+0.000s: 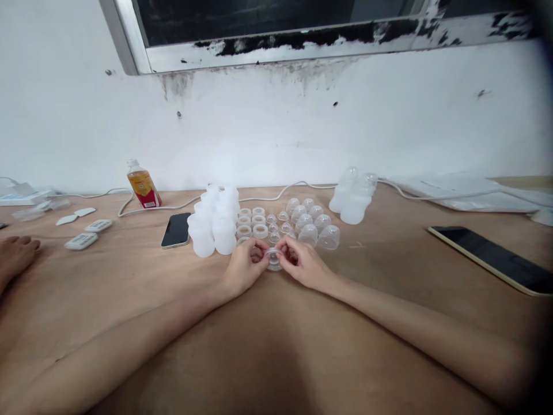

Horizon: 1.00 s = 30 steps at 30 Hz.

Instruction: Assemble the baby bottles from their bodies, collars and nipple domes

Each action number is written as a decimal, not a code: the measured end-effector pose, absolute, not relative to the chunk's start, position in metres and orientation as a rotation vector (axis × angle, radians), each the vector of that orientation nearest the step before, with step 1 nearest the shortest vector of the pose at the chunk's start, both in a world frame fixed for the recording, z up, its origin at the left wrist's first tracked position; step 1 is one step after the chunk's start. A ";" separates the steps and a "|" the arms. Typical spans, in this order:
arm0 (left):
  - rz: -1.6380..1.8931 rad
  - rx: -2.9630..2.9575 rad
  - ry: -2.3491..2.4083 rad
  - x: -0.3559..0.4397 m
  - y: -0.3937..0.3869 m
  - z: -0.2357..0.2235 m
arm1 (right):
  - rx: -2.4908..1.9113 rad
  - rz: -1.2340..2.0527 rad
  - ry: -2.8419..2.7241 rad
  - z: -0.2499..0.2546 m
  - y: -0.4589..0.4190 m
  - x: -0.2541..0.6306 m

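Note:
Just in front of the rows of parts, a translucent bottle collar ring point(273, 252) is pinched from both sides by my left hand point(248, 265) and my right hand point(302, 262). Fingers on both hands are closed at its rim. A clear round piece point(275, 266) shows under the ring; whether the two are joined I cannot tell. Beyond my fingers stand several clear silicone nipples point(272, 219). To their left lie more collar rings point(260, 230), then white bottle bodies point(203, 235) packed in rows. Clear domed caps point(329, 237) stand to the right of the nipples.
Capped bottles point(353, 208) stand at back right, near a plastic bag point(449, 193). Phones lie at left point(176, 229) and right point(492, 258). A cable point(285, 191) runs along the wall past a drink bottle point(144, 187). Another person's hand point(17, 256) rests at far left.

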<state>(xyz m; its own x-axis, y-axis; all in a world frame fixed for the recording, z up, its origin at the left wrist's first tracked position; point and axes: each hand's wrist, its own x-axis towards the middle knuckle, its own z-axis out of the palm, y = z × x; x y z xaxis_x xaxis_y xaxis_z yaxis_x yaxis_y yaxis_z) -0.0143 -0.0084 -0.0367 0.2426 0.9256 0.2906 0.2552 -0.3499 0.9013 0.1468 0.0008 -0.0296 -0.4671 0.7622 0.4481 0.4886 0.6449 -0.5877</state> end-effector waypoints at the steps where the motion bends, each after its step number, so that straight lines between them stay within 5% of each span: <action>1: 1.145 1.758 1.092 -0.014 -0.008 -0.037 | -0.967 0.488 -2.166 -0.029 0.001 0.146; 30: 1.170 1.869 1.155 -0.017 -0.008 -0.037 | -0.836 0.322 -2.211 -0.028 -0.003 0.145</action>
<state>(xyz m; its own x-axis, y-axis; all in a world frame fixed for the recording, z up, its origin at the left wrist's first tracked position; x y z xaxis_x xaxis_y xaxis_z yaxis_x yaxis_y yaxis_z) -0.0173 -0.0075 -0.0374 0.2167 0.9107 0.3518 0.3400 -0.4082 0.8472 0.1454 -0.0030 -0.0280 -0.5153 0.6539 0.5539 0.4686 0.7562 -0.4568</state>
